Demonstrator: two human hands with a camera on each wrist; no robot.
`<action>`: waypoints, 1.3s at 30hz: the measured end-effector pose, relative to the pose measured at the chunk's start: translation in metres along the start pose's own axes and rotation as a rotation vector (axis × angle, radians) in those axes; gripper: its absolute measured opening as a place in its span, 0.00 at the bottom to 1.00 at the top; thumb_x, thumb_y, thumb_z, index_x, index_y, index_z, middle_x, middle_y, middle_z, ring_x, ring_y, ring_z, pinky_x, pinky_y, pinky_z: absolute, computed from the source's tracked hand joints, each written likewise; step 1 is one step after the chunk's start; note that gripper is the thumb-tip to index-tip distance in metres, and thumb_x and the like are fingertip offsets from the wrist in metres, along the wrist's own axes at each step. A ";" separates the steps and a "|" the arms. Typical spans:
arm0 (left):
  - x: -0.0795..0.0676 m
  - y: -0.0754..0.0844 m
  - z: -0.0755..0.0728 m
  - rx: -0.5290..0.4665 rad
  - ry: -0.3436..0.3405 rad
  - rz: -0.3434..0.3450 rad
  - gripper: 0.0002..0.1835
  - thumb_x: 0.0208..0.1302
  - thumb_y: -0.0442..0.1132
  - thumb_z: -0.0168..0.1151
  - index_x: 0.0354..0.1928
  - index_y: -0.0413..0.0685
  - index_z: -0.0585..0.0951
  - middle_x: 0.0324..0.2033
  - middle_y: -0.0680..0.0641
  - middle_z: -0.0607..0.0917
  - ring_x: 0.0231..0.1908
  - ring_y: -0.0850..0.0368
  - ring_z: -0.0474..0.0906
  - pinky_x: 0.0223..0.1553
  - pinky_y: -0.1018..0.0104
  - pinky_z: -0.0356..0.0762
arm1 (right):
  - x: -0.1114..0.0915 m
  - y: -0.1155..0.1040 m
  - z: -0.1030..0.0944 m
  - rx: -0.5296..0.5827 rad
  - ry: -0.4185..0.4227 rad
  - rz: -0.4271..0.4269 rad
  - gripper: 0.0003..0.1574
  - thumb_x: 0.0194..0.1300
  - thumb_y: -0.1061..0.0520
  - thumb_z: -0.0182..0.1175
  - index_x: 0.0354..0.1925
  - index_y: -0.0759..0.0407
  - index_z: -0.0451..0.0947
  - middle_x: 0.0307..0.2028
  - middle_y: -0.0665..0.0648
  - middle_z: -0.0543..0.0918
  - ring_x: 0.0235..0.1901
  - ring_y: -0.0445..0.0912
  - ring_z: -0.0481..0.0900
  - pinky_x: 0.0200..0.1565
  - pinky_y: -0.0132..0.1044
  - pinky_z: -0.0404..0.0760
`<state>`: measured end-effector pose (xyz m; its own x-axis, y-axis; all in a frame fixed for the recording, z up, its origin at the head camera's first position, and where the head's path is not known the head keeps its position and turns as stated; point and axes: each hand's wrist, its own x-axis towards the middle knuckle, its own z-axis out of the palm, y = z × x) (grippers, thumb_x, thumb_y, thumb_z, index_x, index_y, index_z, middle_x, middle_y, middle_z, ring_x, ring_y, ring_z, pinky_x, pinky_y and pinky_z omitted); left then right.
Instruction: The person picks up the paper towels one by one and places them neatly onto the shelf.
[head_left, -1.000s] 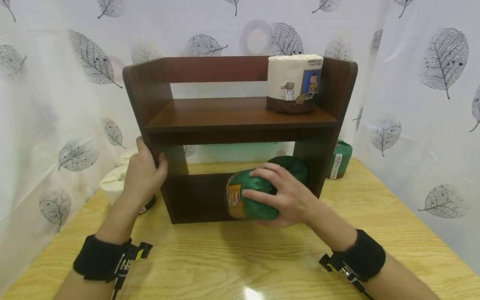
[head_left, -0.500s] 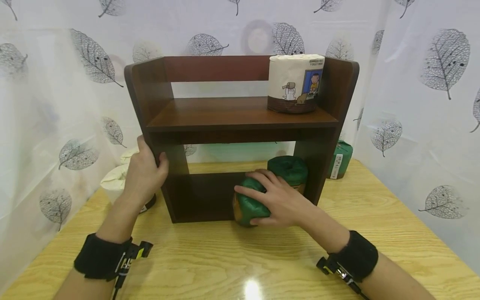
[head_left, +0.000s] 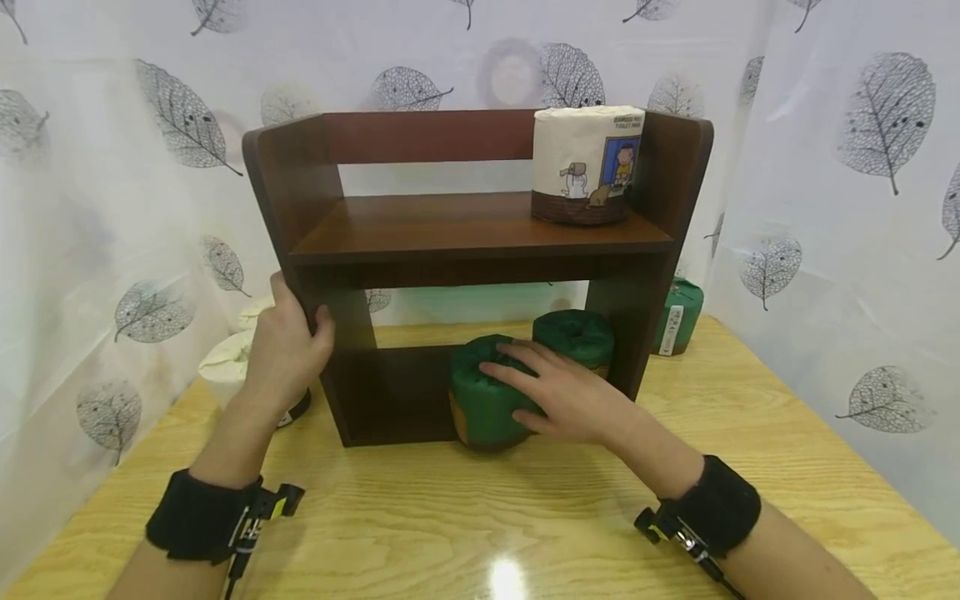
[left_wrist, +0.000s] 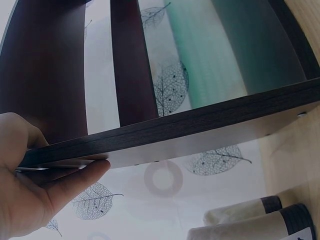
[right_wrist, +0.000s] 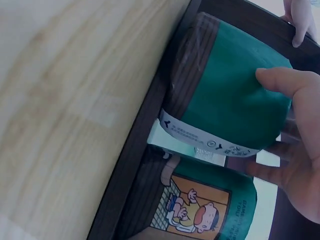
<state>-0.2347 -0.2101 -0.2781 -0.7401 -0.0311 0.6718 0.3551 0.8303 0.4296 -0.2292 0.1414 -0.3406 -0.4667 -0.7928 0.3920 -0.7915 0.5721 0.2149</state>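
Observation:
A dark brown two-tier wooden shelf [head_left: 427,223] stands on the table. My left hand [head_left: 288,342] grips its left side panel, thumb on the inner face and fingers outside. On the lower tier, a green-wrapped toilet roll [head_left: 483,412] stands upright near the front edge. My right hand [head_left: 573,398] holds this roll from the right, its thumb on the near side and its fingers over the top and far side. Behind and to the right, partly hidden by that hand, is a second green toilet roll [head_left: 573,332]. A cream toilet roll [head_left: 585,162] stands at the upper tier's right end.
Left of the shelf, cream rolls [head_left: 225,358] stand on the wooden table [head_left: 420,517], partly hidden by my left arm. Another green-wrapped roll [head_left: 681,317] is behind the shelf's right side. A leaf-patterned curtain [head_left: 817,208] encloses the table.
The green roll in my right hand has gone from tilted, with its printed side showing, to upright on the lower tier. My left hand has stayed on the side panel.

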 end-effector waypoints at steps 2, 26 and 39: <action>0.000 0.000 0.000 0.002 0.010 0.006 0.26 0.60 0.41 0.48 0.55 0.33 0.56 0.22 0.32 0.74 0.22 0.38 0.75 0.21 0.46 0.73 | 0.000 0.003 -0.003 -0.001 0.046 -0.027 0.45 0.58 0.44 0.60 0.69 0.42 0.52 0.65 0.57 0.60 0.63 0.50 0.58 0.54 0.49 0.70; 0.001 -0.001 0.000 0.006 0.000 0.004 0.28 0.61 0.41 0.47 0.58 0.31 0.54 0.21 0.32 0.75 0.21 0.38 0.75 0.20 0.45 0.73 | 0.011 -0.002 -0.010 0.160 0.267 0.013 0.07 0.55 0.59 0.64 0.35 0.50 0.82 0.34 0.47 0.80 0.36 0.39 0.76 0.38 0.33 0.77; 0.001 -0.001 0.001 0.008 0.009 -0.002 0.26 0.60 0.41 0.48 0.56 0.32 0.56 0.22 0.31 0.75 0.22 0.36 0.75 0.21 0.44 0.73 | 0.054 -0.012 -0.019 0.132 -0.016 0.282 0.08 0.55 0.58 0.64 0.36 0.50 0.82 0.36 0.48 0.82 0.35 0.41 0.77 0.37 0.34 0.77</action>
<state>-0.2365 -0.2106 -0.2789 -0.7356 -0.0376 0.6763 0.3493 0.8344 0.4263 -0.2371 0.0959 -0.3049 -0.6807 -0.6102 0.4052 -0.6735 0.7390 -0.0185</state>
